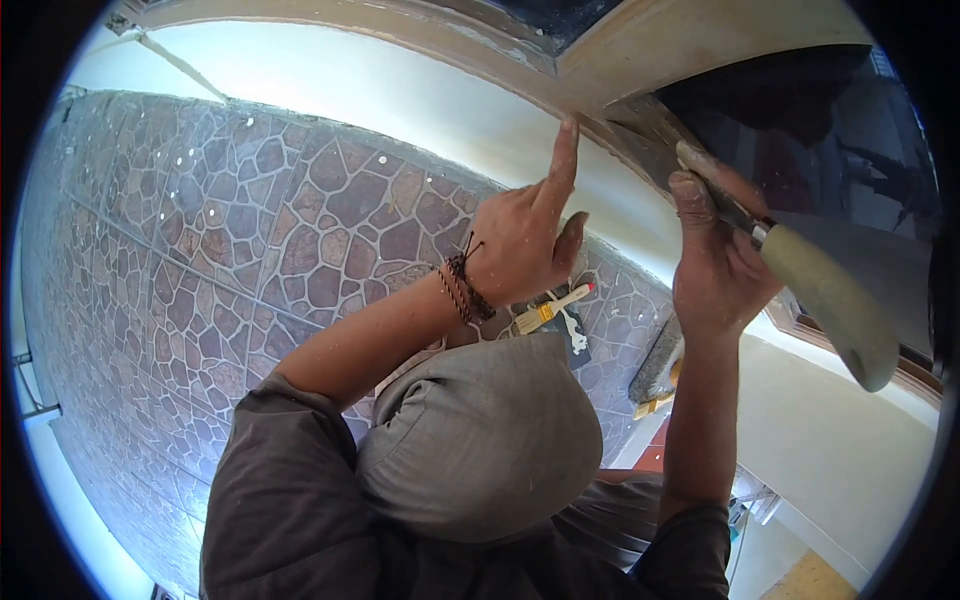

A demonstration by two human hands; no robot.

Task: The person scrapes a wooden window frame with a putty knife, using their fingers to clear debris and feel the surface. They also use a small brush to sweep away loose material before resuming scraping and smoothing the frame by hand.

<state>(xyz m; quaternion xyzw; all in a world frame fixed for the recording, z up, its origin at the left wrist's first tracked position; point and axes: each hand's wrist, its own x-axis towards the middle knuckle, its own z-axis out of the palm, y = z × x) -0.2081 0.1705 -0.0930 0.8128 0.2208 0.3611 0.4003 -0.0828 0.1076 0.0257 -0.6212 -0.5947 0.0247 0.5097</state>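
Note:
My left hand (525,230), with cord bracelets (465,288) at its wrist, has its index finger stretched up to the lower edge of the wooden frame (600,70). The thumb stands apart, the other fingers look curled, and nothing shows in the hand. On the right, my right hand (722,275) grips a scraper (825,300) near the neck. Its pale handle points down to the right. The metal blade lies against the frame near its corner, partly hidden by the fingers.
Dark glass (800,150) lies behind the scraper. Below the frame runs a white wall (400,85). On the stone-patterned floor (330,210) are a paintbrush (545,312), a dark plate with white paste (576,338) and a grey block-like object (660,362). A grey cloth-covered head (490,430) fills the lower middle.

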